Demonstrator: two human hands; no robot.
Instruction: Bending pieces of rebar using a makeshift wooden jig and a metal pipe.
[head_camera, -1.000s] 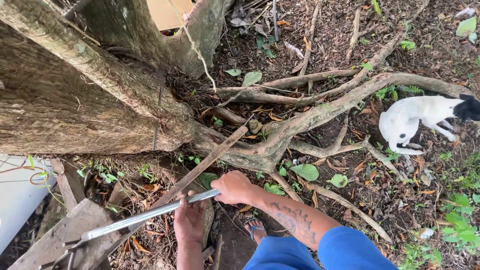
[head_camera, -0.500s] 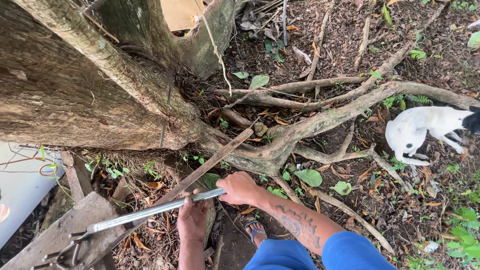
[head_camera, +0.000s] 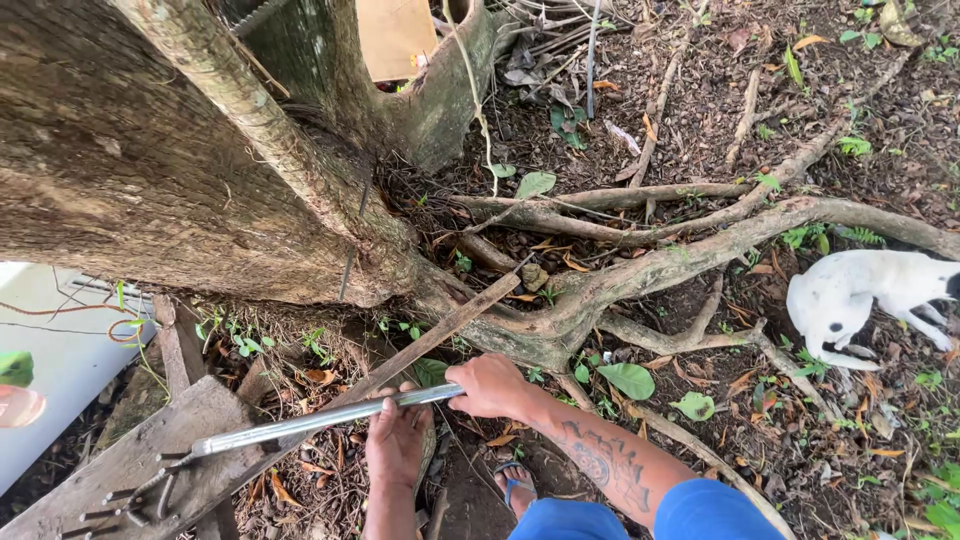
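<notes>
My right hand (head_camera: 490, 388) grips the near end of a long grey metal bar (head_camera: 310, 425). The bar runs left and down to a weathered wooden board (head_camera: 150, 460) with several nails (head_camera: 100, 505) sticking out of it; its far tip sits among those nails. My left hand (head_camera: 395, 445) lies under the bar, fingers closed over a thin wooden slat (head_camera: 455, 322) that leans from the board up to the tree roots (head_camera: 640, 270). My foot in a blue sandal (head_camera: 515, 482) shows just below the hands.
A thick tree trunk (head_camera: 150, 170) fills the upper left, and its roots spread across the leaf-strewn ground. A white dog with dark spots (head_camera: 860, 295) stands at the right. A white sheet-like surface (head_camera: 50, 370) lies at the left edge.
The view has shifted slightly, so the dog sits lower and further right. Both hands keep their hold, and the bar stays against the nailed board.
</notes>
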